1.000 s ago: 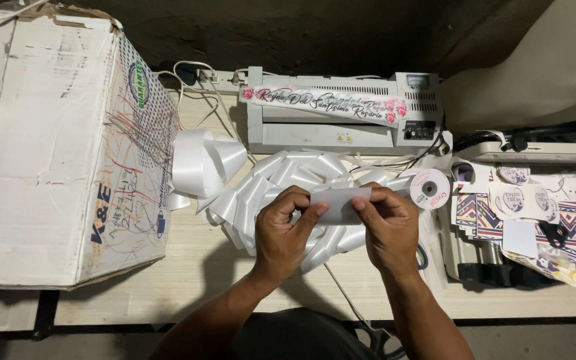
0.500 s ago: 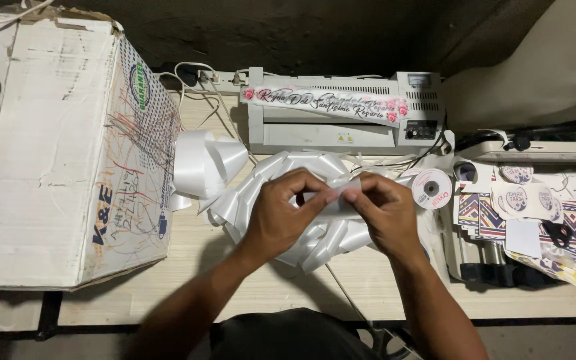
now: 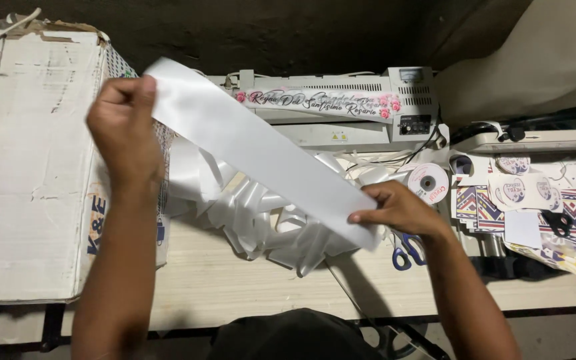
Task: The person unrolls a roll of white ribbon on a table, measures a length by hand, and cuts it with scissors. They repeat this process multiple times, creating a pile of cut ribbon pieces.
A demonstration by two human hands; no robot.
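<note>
while the left hand (image 3: pixel 123 127) pinches the upper end of a white ribbon strip (image 3: pixel 255 150), right hand (image 3: pixel 398 212) grips its lower end, strip stretched taut and slanted above the worktop (image 3: pixel 235 287). loose ribbon pile (image 3: pixel 268 213) under it, laminator (image 3: pixel 341 110) behind, cardboard box (image 3: pixel 28 167) left, blue scissors (image 3: pixel 405 247) near right hand.

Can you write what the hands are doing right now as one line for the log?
left hand: raised, pinching ribbon end | right hand: low, pinching other end | white ribbon: stretched taut, slanting | below: ribbon pile

scissors (image 3: pixel 405 248) mostly hidden by right wrist, cardboard box (image 3: pixel 28 173) cut off left
</note>
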